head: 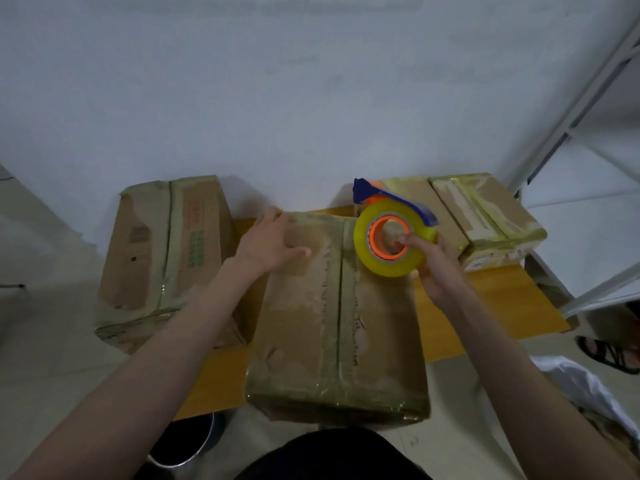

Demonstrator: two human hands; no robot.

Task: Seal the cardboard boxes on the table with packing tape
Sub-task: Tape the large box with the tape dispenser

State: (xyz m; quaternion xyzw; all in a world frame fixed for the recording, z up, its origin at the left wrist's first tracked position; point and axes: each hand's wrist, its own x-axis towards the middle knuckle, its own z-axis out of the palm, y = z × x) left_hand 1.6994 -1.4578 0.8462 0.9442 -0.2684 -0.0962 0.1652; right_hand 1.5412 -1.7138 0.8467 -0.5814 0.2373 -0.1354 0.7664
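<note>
- Centre box [311, 323]: brown cardboard, lying on the wooden table [491, 306] directly in front of the person, its near end overhanging the table edge. Flaps are closed, and the seam between them runs lengthwise away from the viewer. Yellowish, wrinkled tape covers the seam and the near edge. The surface is scuffed, with pale patches where the paper has torn off.
- Left hand [268, 242]: laid flat on the far left part of the centre box top, fingers straight and reaching over the far edge, thumb spread toward the seam.
- Right hand [433, 265]: grips the tape dispenser [389, 237] from below, with one fingertip hooked into the orange core. The roll is translucent yellow, the frame blue, and it is held over the far right part of the centre box.
- Left box [166, 258]: larger, worn, taped along its seam and edges, printed with red and green marks; stands beside the centre box.
- Two right boxes [485, 216]: smaller, side by side against the wall, heavily taped.
- Metal shelving [571, 116]: stands at the right.
</note>
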